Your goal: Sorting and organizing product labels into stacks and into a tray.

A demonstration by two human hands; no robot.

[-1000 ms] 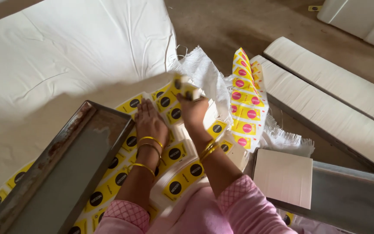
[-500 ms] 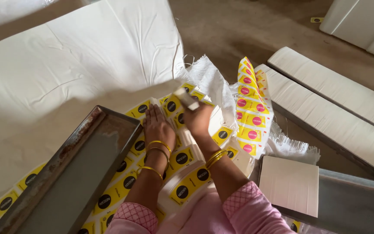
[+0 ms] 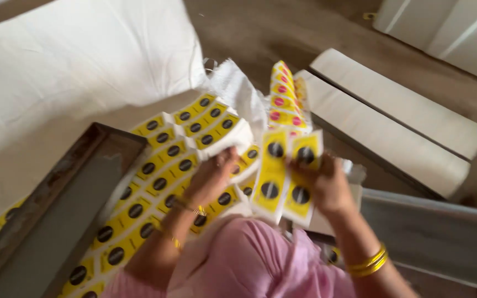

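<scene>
My right hand point(image 3: 327, 185) holds up a small bunch of yellow packets with black round marks point(image 3: 282, 174), lifted in front of me. My left hand point(image 3: 213, 176) rests palm down on the spread of the same yellow packets point(image 3: 161, 165) laid in rows on a white sack. Both wrists carry yellow bangles, and pink sleeves show at the bottom. A row of yellow packets with red round marks point(image 3: 282, 102) stands on edge just beyond my hands.
A grey metal tray point(image 3: 56, 215) lies at the left. A big white sack point(image 3: 73, 60) fills the upper left. Long white boxes point(image 3: 393, 127) lie on the brown floor at the right, with a grey metal piece point(image 3: 432, 232) below them.
My right hand has come away from the spread toward the right and lifted a bunch of yellow packets. The left hand stays on the spread. The camera has moved closer.
</scene>
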